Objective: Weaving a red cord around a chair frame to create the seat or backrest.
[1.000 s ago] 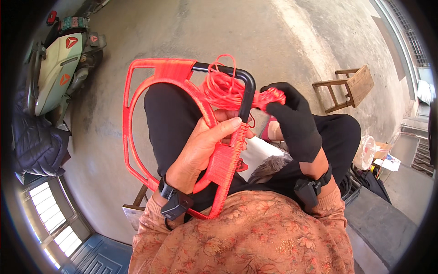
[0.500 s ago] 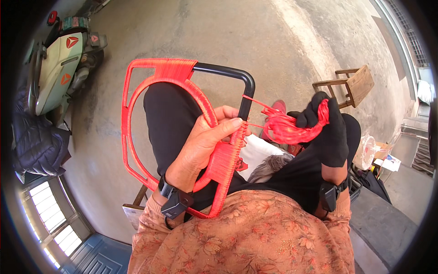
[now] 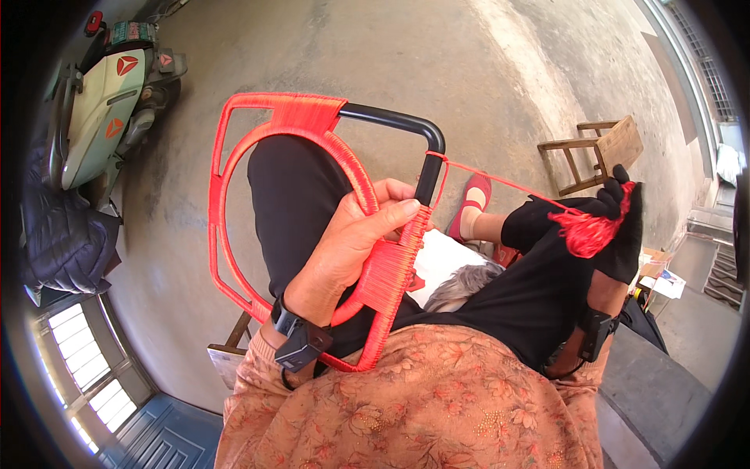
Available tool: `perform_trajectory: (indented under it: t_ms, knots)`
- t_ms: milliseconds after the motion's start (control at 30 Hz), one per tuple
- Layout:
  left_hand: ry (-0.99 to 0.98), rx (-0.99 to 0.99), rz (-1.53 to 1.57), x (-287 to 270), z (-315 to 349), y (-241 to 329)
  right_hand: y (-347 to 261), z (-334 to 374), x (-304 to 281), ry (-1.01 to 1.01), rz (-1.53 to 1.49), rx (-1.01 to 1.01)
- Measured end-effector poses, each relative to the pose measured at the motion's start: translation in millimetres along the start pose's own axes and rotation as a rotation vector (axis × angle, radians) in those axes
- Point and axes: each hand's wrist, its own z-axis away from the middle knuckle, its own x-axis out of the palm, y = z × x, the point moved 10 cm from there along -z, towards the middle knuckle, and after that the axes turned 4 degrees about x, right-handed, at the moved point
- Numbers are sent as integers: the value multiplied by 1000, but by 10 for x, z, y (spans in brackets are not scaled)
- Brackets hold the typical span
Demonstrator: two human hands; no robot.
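A metal frame with a ring inside it rests across my left thigh. Red cord wraps most of the frame (image 3: 308,117), while bare black tube (image 3: 391,115) shows at its upper right corner. My left hand (image 3: 340,246) pinches the wrapped right side, just below the bare part. In a black glove, my right hand (image 3: 625,242) grips a loose bundle of red cord (image 3: 586,233) out to the right, beyond my knee. From there a strand (image 3: 512,187) runs taut to a loop round the bare tube. A slack length hangs from that loop toward my left fingers.
A small wooden stool (image 3: 619,147) stands on the concrete floor at the far right. To the left are a parked scooter (image 3: 105,117) and a dark quilted jacket (image 3: 70,238). A grey bench-like surface (image 3: 656,391) lies near my right side. White cloth (image 3: 441,262) shows between my legs.
My right hand has moved outward to the right with the cord bundle. The strand has drawn out long and tight, with a loop now round the tube. My left hand keeps its hold.
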Motion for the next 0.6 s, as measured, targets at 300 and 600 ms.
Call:
perform_trajectory:
  t_ms: [300, 600]
  knots:
    - [-11, 13, -2, 29, -17, 22, 1181, -149, 1225, -214, 309, 484]
    - [-13, 82, 9, -31, -22, 83, 1312, 101, 1298, -359, 713, 522]
